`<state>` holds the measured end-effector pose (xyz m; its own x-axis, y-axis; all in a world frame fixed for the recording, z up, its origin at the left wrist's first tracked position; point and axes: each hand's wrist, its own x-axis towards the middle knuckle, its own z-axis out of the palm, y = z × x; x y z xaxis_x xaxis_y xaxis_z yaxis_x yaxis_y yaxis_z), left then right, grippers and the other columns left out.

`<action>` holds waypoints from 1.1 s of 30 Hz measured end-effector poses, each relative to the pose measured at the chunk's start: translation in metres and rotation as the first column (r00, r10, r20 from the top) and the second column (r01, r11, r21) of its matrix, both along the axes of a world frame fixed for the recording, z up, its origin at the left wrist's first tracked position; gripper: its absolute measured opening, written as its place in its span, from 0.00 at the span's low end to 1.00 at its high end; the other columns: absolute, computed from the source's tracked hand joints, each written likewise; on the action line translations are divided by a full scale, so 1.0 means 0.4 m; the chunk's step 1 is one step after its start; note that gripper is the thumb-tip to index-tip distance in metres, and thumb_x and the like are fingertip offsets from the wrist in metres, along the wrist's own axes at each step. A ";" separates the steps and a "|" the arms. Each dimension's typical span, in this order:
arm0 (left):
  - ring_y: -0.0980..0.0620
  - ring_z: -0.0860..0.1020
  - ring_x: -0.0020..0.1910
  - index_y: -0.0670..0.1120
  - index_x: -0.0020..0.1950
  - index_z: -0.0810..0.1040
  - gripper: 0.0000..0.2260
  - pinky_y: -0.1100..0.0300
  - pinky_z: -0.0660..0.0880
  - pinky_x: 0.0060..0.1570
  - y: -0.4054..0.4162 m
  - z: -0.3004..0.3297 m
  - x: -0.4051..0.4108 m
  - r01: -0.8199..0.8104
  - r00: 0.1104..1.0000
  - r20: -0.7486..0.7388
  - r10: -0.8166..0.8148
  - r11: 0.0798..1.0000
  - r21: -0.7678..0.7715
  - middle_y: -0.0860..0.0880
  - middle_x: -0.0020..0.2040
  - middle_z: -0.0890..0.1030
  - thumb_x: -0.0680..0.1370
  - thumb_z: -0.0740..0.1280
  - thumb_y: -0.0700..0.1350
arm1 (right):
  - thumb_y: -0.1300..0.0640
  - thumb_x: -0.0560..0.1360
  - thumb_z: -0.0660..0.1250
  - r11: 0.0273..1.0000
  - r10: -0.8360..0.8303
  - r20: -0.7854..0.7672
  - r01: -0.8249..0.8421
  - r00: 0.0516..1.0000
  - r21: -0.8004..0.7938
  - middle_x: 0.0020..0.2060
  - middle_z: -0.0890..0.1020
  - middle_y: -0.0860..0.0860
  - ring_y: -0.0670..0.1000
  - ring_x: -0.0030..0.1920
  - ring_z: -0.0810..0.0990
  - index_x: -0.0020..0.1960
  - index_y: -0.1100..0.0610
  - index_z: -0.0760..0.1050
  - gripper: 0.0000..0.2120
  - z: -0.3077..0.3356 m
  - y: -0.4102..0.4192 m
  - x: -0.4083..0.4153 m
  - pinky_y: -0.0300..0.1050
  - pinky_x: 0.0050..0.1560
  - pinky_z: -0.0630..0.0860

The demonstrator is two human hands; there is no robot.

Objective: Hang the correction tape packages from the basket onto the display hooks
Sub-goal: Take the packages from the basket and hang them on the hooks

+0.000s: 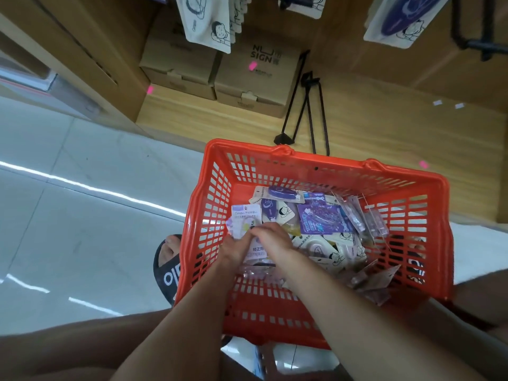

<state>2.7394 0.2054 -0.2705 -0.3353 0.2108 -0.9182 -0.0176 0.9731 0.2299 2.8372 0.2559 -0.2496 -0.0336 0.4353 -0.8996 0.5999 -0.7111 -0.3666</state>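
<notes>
An orange basket [324, 306] is seen on the floor, near centre, with both forearms reaching down into it. The correction tape packages [321, 218] are heaped loose on the basket bottom, purple and cream cards mixed, some clear blisters thrown to the right side. The left hand [236, 247] and right hand [270, 237] are pressed close together over the left part of the heap. The left fingers are curled round a pale package [242, 220] at the left wall of the basket. The right hand is laid knuckles-up just beside it, fingers bent down into the pile; whether anything is gripped by it cannot be told, the fingertips being hidden.

Beyond the basket, a wooden shelf base [384, 125] is seen, with black wire display hooks [310, 105] lying loose on it right behind the far rim. Two cardboard boxes [220, 70] are stacked at far left of the shelf. Hung packages [209, 20] are seen at the top edge, more at top right [404, 20], with a black hook bracket [478, 37] at far right. Small pink stickers [423, 164] are spotted on the wood. A foot in a black sandal [169, 268] is placed left of the basket on the pale tiled floor [68, 215]. Bare knees are seen at the near edge, both sides.
</notes>
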 end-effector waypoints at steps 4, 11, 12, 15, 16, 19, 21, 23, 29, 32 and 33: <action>0.36 0.75 0.71 0.41 0.81 0.63 0.42 0.42 0.74 0.70 0.002 -0.004 -0.009 -0.081 0.992 0.101 0.080 0.997 0.002 0.36 0.74 0.74 0.77 0.69 0.65 | 0.49 0.78 0.71 0.996 -0.083 -0.051 0.083 0.995 -0.015 0.52 0.82 0.49 0.53 0.57 0.80 0.60 0.53 0.77 0.13 0.003 0.016 0.019 0.51 0.61 0.77; 0.45 0.84 0.52 0.42 0.71 0.61 0.36 0.54 0.81 0.38 0.004 0.011 -0.004 -0.262 0.955 0.180 0.237 0.956 0.131 0.41 0.60 0.80 0.73 0.80 0.48 | 0.55 0.79 0.71 0.989 -0.150 -0.126 0.149 0.981 -0.012 0.59 0.83 0.57 0.60 0.61 0.82 0.56 0.52 0.78 0.06 0.004 0.004 0.067 0.62 0.68 0.76; 0.46 0.84 0.52 0.42 0.69 0.62 0.35 0.54 0.81 0.37 0.004 0.012 -0.003 -0.258 0.957 0.175 0.233 0.956 0.138 0.41 0.60 0.80 0.73 0.81 0.48 | 0.55 0.78 0.71 0.988 -0.154 -0.131 0.154 0.979 -0.010 0.59 0.83 0.57 0.60 0.61 0.82 0.54 0.51 0.79 0.05 0.005 -0.001 0.070 0.61 0.68 0.76; 0.48 0.88 0.42 0.42 0.59 0.75 0.25 0.57 0.82 0.34 0.002 0.016 -0.004 -0.268 0.951 0.209 0.229 0.946 0.184 0.44 0.49 0.86 0.70 0.83 0.47 | 0.56 0.78 0.70 0.988 -0.155 -0.133 0.154 0.979 -0.021 0.59 0.84 0.55 0.57 0.61 0.82 0.57 0.52 0.80 0.08 0.007 -0.015 0.082 0.60 0.68 0.77; 0.47 0.88 0.41 0.42 0.57 0.80 0.22 0.56 0.83 0.37 0.001 0.016 -0.005 -0.256 0.951 0.229 0.209 0.945 0.202 0.44 0.46 0.88 0.69 0.83 0.47 | 0.56 0.79 0.70 0.987 -0.158 -0.138 0.155 0.978 -0.028 0.59 0.83 0.55 0.57 0.61 0.82 0.58 0.52 0.80 0.08 0.010 -0.020 0.087 0.59 0.67 0.78; 0.45 0.88 0.44 0.46 0.54 0.83 0.18 0.50 0.85 0.48 -0.002 0.025 -0.009 -0.224 0.954 0.248 0.168 0.949 0.221 0.46 0.45 0.89 0.69 0.83 0.49 | 0.58 0.80 0.70 0.973 -0.233 -0.185 0.227 0.955 -0.051 0.61 0.83 0.56 0.58 0.62 0.82 0.56 0.51 0.79 0.05 0.020 -0.030 0.109 0.59 0.66 0.79; 0.42 0.88 0.48 0.46 0.56 0.83 0.20 0.44 0.83 0.56 0.001 0.039 -0.016 -0.216 0.959 0.227 0.168 0.955 0.206 0.44 0.48 0.89 0.68 0.84 0.51 | 0.58 0.81 0.70 0.955 -0.296 -0.230 0.281 0.927 -0.098 0.61 0.84 0.56 0.57 0.61 0.83 0.57 0.52 0.79 0.06 0.032 -0.034 0.125 0.56 0.66 0.80; 0.42 0.87 0.50 0.45 0.58 0.83 0.24 0.43 0.83 0.58 0.008 0.061 -0.027 -0.190 0.971 0.186 0.152 0.960 0.205 0.44 0.51 0.88 0.68 0.84 0.54 | 0.57 0.82 0.68 0.953 -0.298 -0.281 0.271 0.912 -0.134 0.59 0.85 0.57 0.57 0.59 0.84 0.62 0.55 0.79 0.09 0.049 -0.036 0.140 0.53 0.66 0.80; 0.41 0.86 0.55 0.44 0.65 0.83 0.24 0.39 0.79 0.64 0.012 0.127 -0.027 -0.202 0.950 0.287 0.119 0.939 0.279 0.44 0.55 0.88 0.72 0.81 0.50 | 0.62 0.82 0.67 0.958 -0.287 -0.355 0.273 0.890 -0.089 0.57 0.86 0.59 0.58 0.59 0.85 0.67 0.60 0.79 0.13 0.099 -0.051 0.168 0.53 0.67 0.79; 0.41 0.86 0.56 0.45 0.66 0.82 0.24 0.38 0.78 0.65 0.004 0.158 -0.008 -0.188 0.950 0.297 0.091 0.930 0.316 0.44 0.56 0.87 0.72 0.81 0.50 | 0.63 0.82 0.67 0.962 -0.269 -0.386 0.267 0.882 -0.060 0.57 0.86 0.58 0.59 0.59 0.85 0.64 0.60 0.80 0.11 0.128 -0.064 0.186 0.51 0.65 0.81; 0.41 0.86 0.56 0.45 0.66 0.82 0.24 0.39 0.78 0.66 0.003 0.168 -0.001 -0.179 0.951 0.300 0.076 0.926 0.332 0.44 0.56 0.88 0.73 0.80 0.50 | 0.63 0.82 0.68 0.970 -0.236 -0.393 0.241 0.889 -0.038 0.56 0.86 0.57 0.58 0.58 0.85 0.62 0.59 0.81 0.10 0.139 -0.065 0.193 0.51 0.64 0.81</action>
